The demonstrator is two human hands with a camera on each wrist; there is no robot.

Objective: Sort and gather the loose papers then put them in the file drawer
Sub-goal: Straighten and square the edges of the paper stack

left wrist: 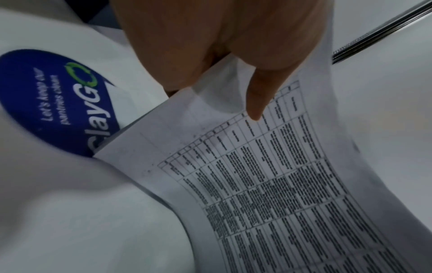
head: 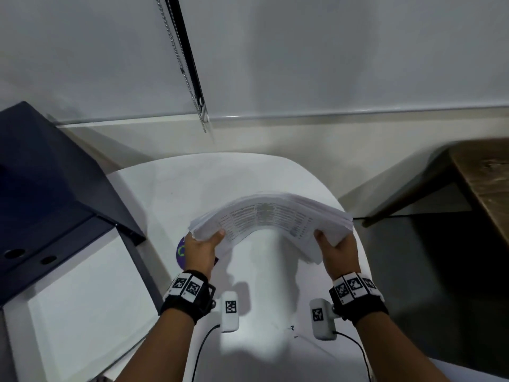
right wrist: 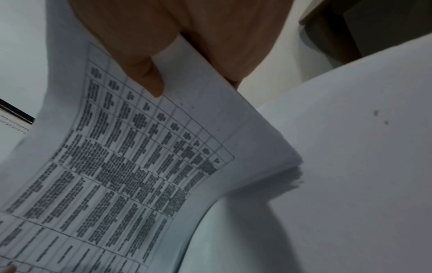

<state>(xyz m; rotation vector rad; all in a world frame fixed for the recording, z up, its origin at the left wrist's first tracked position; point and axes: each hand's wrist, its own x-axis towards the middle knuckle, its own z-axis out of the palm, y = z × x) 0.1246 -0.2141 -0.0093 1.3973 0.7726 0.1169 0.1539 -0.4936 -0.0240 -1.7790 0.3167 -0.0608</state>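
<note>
A thick stack of white papers [head: 271, 216], its top sheet printed with a table, is held above the white round table [head: 170, 183] and arches upward in the middle. My left hand [head: 202, 245] grips its left end, thumb on top. My right hand [head: 334, 248] grips its right end the same way. In the left wrist view the thumb presses the printed sheet [left wrist: 268, 175]. In the right wrist view the thumb lies on the printed sheet [right wrist: 121, 166], and the stack's fanned edge shows beside it.
A dark blue cabinet [head: 46, 188] stands at the left, its open drawer [head: 82, 304] showing a pale inside. A blue round sticker [head: 180, 252] lies on the table under my left hand. A wooden desk [head: 484, 183] stands at the right. A blind chain [head: 179, 59] hangs at the back.
</note>
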